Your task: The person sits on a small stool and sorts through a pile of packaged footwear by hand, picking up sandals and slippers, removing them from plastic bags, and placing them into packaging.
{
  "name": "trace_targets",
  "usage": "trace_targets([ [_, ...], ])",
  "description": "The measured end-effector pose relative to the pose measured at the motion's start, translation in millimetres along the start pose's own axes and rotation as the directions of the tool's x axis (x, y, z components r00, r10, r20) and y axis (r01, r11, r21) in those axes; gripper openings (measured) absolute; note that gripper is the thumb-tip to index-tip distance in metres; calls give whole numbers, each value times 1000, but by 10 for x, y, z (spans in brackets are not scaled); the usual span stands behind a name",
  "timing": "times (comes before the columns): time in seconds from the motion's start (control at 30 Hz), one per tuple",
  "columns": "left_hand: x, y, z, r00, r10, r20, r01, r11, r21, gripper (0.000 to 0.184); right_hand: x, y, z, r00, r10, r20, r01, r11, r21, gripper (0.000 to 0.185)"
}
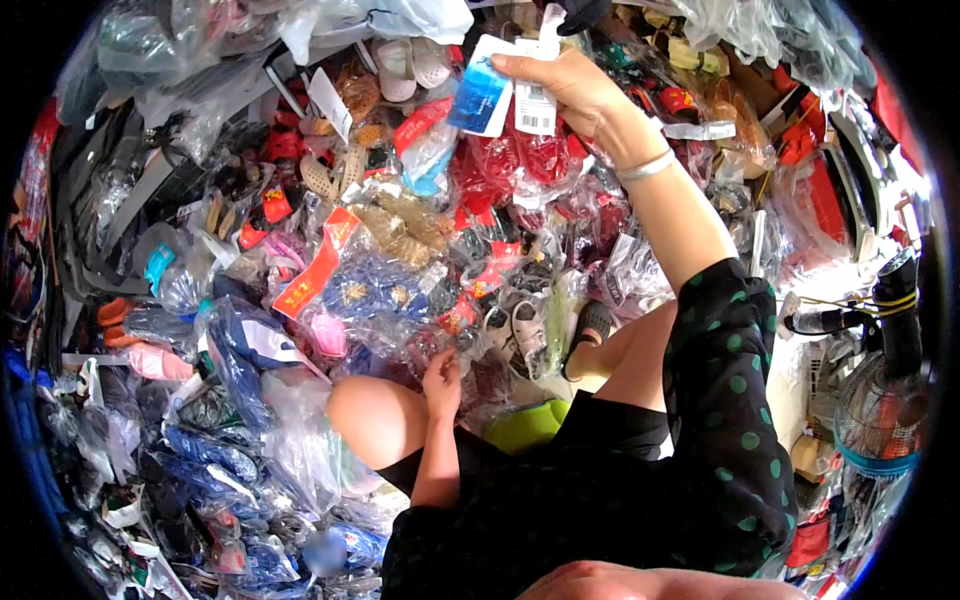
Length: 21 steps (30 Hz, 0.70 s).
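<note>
My right hand (570, 85), raised at the top, pinches a blue-and-white card tag (483, 88). A white barcode label (535, 108) hangs just beneath its fingers. Below the card lie dark red shoes (500, 168) in clear plastic; whether the card is joined to them I cannot tell. Beside my bare knee, my left hand (441, 385) is closed, its fingers bunched by crumpled clear plastic (415, 345); what they hold, if anything, is too small to make out. Blue bagged shoes (375, 285) with a red-orange paper strip (318, 262) lie up and left of it.
Bagged footwear is heaped all around. White clogs (413, 68) sit at the top, and tan bagged shoes (405, 225) in the middle. White sandals (515, 335) lie near my foot. A fan (880, 415) with a blue rim stands at the right. Plastic bags (370, 20) cover the top edge.
</note>
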<state>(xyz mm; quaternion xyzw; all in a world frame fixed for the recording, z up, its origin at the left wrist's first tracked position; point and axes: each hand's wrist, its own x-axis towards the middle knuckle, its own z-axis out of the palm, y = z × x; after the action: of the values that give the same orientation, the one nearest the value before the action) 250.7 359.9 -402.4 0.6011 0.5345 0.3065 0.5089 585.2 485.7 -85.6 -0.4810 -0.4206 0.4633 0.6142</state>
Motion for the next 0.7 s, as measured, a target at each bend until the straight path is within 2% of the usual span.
trace_targets([
  [0.03,1,3,-6,1000,22,-7,-22,1000,-2,23,50,58,-57,999,-51,-8,50,998,-34,27],
  [0.1,10,-28,-16,1000,-4,2,4,1000,-20,23,94,30,-121,992,-64,-110,45,985,-169,26],
  [0.13,16,-41,-19,999,-29,13,30,999,-34,23,187,87,-188,955,-235,-181,187,951,-245,33],
  [0.17,14,-23,-24,1000,-27,13,28,999,-38,23,181,7,-181,946,-168,-278,109,970,-216,47],
  [0.23,7,15,-34,999,-44,-3,44,998,-40,22,215,-78,-223,896,-288,-338,237,954,-182,32],
  [0.27,4,20,-40,999,-41,-2,41,998,-42,22,135,-186,-118,924,-211,-319,223,975,2,16],
  [0.37,1,28,-63,999,22,-26,-22,1000,-1,21,108,-272,89,903,-237,-360,291,951,105,12],
  [0.4,-6,25,-76,999,24,-29,-26,998,-62,21,100,-366,276,876,-224,-428,350,905,243,12],
  [0.47,5,33,-92,999,39,-28,-42,991,-128,21,29,-435,317,870,-425,-252,484,833,268,16],
  [0.53,24,0,-144,1000,-4,-22,2,997,-80,22,443,-424,255,645,-655,-393,658,738,-150,24],
  [0.57,53,-16,-163,1000,10,-21,-12,997,-80,22,522,-553,243,635,-665,-394,668,728,-153,24],
  [0.6,83,-62,-164,999,-20,-26,17,993,-120,22,553,-718,231,445,-864,-238,739,504,-448,27],
  [0.63,94,-124,-164,998,-59,-27,54,986,-160,22,588,-812,196,263,-965,-9,716,202,-668,29],
  [0.67,151,-257,-157,999,-6,-45,-4,977,-212,21,703,-784,99,97,-995,38,478,13,-878,32],
  [0.7,227,-331,-125,999,-4,-38,-5,976,-218,21,712,-794,94,96,-994,44,474,7,-881,32],
])
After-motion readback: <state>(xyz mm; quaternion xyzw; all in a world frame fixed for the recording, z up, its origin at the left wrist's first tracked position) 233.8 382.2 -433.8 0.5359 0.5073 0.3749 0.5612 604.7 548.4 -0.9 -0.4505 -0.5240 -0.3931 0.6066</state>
